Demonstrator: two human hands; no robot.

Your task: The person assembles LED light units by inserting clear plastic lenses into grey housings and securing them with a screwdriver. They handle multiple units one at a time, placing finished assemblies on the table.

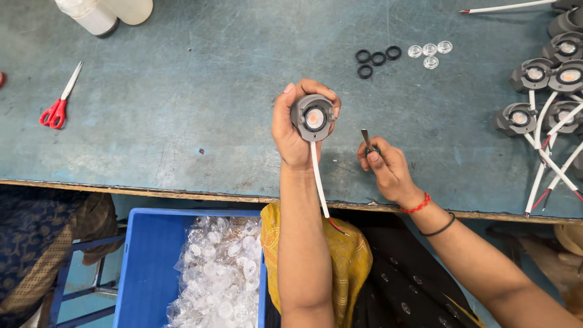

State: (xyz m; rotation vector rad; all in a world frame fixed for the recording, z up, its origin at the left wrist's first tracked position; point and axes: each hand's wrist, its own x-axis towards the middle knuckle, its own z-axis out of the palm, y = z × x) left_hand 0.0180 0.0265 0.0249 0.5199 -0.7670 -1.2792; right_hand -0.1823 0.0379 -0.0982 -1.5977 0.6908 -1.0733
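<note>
Grey round lamp housing [313, 117] gripped in left hand [296, 126] over blue-green worktable [200, 109].
Fingers wrapped around housing rim, amber disc facing up, white lead [319, 182] trailing toward 6 o'clock. Right hand [384, 167] at 4 o'clock, pinching slim metal tool [366, 140]. Black rings [376, 59] and clear lenses [430, 51] at 1 o'clock; finished lamps [546, 91] at 3 o'clock; red-handled scissors [59, 100] at 9 o'clock.
</note>
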